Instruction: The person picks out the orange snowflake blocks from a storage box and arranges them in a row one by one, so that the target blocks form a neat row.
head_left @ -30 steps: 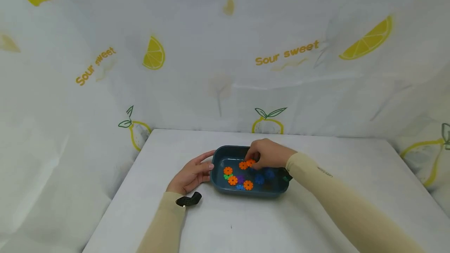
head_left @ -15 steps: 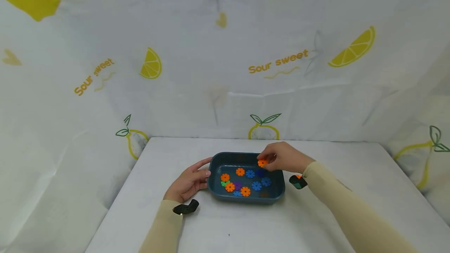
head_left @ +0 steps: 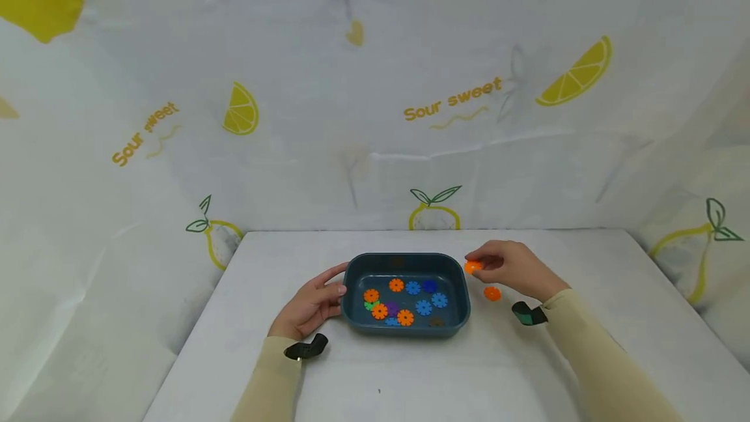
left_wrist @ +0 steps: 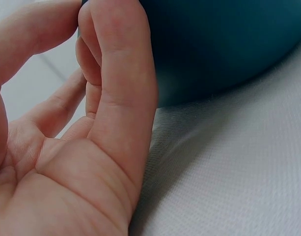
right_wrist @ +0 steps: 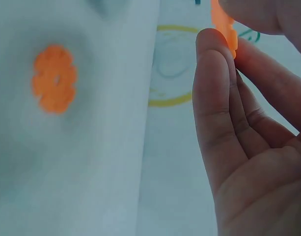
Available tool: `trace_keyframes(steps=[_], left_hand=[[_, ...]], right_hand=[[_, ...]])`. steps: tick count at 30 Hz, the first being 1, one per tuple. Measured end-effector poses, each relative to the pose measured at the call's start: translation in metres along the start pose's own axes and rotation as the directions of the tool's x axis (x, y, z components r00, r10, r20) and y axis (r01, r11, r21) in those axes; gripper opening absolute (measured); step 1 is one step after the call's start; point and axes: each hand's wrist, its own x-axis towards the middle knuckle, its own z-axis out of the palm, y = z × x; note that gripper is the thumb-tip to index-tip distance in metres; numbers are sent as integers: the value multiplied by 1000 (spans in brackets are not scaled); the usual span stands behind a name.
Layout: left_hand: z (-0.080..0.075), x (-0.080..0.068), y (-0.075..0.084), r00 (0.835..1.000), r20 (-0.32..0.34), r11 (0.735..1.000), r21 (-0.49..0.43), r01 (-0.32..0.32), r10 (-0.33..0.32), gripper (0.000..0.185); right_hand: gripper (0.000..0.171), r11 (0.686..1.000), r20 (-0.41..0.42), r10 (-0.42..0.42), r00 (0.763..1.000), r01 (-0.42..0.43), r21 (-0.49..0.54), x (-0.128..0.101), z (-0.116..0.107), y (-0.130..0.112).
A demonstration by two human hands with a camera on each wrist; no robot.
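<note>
A dark blue tray [head_left: 459,323] sits mid-table and holds several orange, blue, purple and green gear discs [head_left: 404,317]. My right hand [head_left: 511,268] hovers just right of the tray and pinches an orange disc [head_left: 472,266] [right_wrist: 224,23] in its fingertips. Another orange disc [head_left: 491,293] [right_wrist: 54,78] lies on the table below that hand. My left hand [head_left: 309,303] [left_wrist: 81,132] rests on the table against the tray's left wall [left_wrist: 214,44], fingers and thumb lightly on it.
A white table [head_left: 410,376] stands in a corner of white cloth [head_left: 363,116] printed with lemons and "Sour sweet". Bare tabletop lies in front of the tray and at the far right. Black wrist straps [head_left: 529,313] show on both arms.
My right hand has lifted an orange disc out of the tray and carried it rightwards past the rim. The left hand has stayed at the tray's left side.
</note>
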Motion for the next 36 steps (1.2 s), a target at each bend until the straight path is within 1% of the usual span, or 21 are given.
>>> trace_keyframes(steps=[4,6,13,18,21,25,28,31,36], left_hand=[[-1,1,-2,1000,-5,1000,1,0,0,63],[-2,0,-3,1000,-6,1000,1,3,-3,64],[-2,2,2,1000,5,1000,0,0,0,65],[-2,0,-1,1000,10,1000,9,5,-5,65],[-1,0,-2,1000,23,1000,12,9,-10,65],[-1,0,-2,999,49,1000,9,-13,13,65],[0,2,-1,999,42,1000,0,-21,21,64],[0,2,0,1000,22,1000,-8,-10,10,63],[-2,-1,-3,1000,16,1000,-14,10,-10,65]], right_hand=[[32,998,-51,59,997,-59,1,-20,-2,21],[34,997,-60,73,996,-73,-1,-27,-2,28],[30,990,-79,136,988,-138,-18,-38,-2,43],[29,987,-81,160,984,-160,3,-44,6,54],[30,985,-77,171,982,-172,-5,-47,7,57],[30,985,-82,168,982,-170,-24,-49,7,56],[30,986,-88,160,983,-163,-31,-49,5,57],[30,986,-83,162,983,-166,-33,-48,5,58],[30,983,-66,181,981,-183,-33,-47,10,60]])
